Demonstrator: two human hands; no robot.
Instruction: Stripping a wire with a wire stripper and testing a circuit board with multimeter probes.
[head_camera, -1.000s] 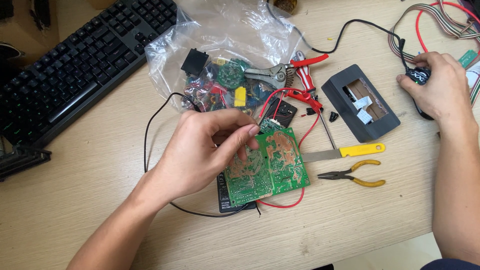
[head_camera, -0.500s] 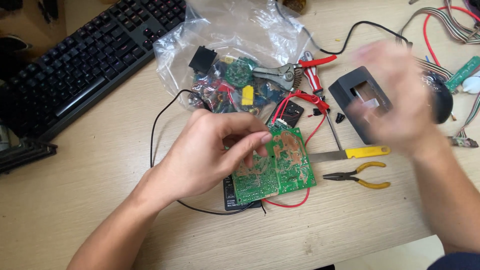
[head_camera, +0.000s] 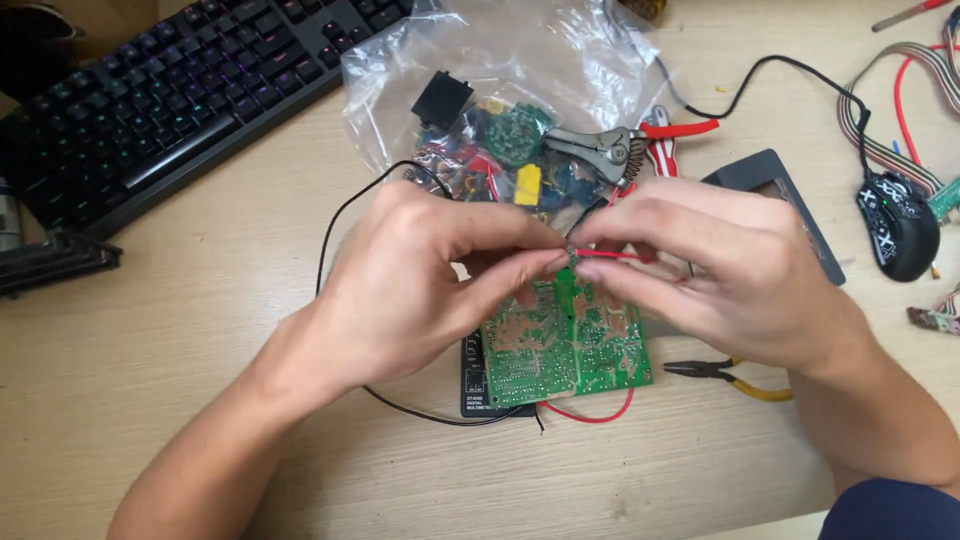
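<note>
A green circuit board (head_camera: 565, 345) lies solder side up on a black device (head_camera: 480, 385) at the middle of the wooden desk. My left hand (head_camera: 420, 280) rests on the board's upper left and pinches a thin red wire (head_camera: 610, 256) just above it. My right hand (head_camera: 700, 265) comes in from the right, and its fingertips pinch the same red wire, meeting the left fingertips. A loop of red wire (head_camera: 590, 415) shows below the board, and a black wire (head_camera: 330, 230) curls round the left hand.
A clear plastic bag (head_camera: 500, 90) of electronic parts lies behind the hands, with grey and red pliers (head_camera: 610, 145) on it. A black keyboard (head_camera: 170, 90) sits at the upper left, a black mouse (head_camera: 897, 222) at the right, yellow-handled pliers (head_camera: 730, 378) under the right wrist, and a dark grey frame (head_camera: 780, 190) behind the right hand.
My right hand has left the mouse at the far right and swung over to the board, where it now pinches the red wire with the left hand. The view has shifted slightly.
</note>
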